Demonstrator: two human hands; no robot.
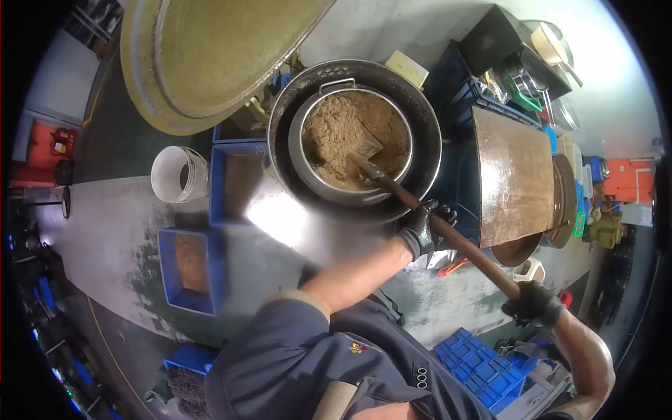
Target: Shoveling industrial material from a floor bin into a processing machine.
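A shovel (465,245) with a long wooden handle slants from the lower right up into a steel pot (302,164). Its metal blade rests in brown, crumbly, damp-looking material (336,126) that nearly fills the pot. My left hand (428,227), in a dark glove, is closed around the handle near the blade end. Farther down, my right hand (535,305), also gloved, grips the handle close to its end. The pot sits inside a larger, wider metal vessel (278,115), leaving a dark gap between the two rims.
A big yellowish round lid (217,56) tilts up at the upper left. Left of the vessel stand a white bucket (168,175) and a blue bin (168,273) with brown contents. A brown board (514,175) lies at the right; stacked blue crates (479,367) are near the lower right.
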